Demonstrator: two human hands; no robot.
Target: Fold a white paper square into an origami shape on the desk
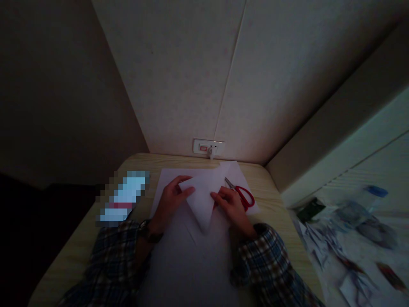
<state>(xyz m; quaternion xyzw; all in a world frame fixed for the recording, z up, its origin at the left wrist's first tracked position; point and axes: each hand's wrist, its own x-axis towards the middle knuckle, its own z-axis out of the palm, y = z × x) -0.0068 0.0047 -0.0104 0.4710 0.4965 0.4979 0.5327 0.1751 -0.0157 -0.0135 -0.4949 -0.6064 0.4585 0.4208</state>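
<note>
A folded white paper (202, 197), shaped like a triangle pointing toward me, lies on a larger white sheet (179, 256) on the wooden table. My left hand (171, 199) presses its left edge with the fingers stretched flat on it. My right hand (230, 204) rests on its right edge, fingers curled down onto the fold. Red-handled scissors (242, 194) lie just beyond my right hand, blades pointing to the far left. Both sleeves are plaid, and a watch sits on my left wrist.
The light wooden table (79, 238) ends at a wall with a socket plate (208, 147). A blurred-out object (123, 198) lies at the left. To the right, a lower surface holds paper scraps (332, 251) and a plastic bottle (361, 204).
</note>
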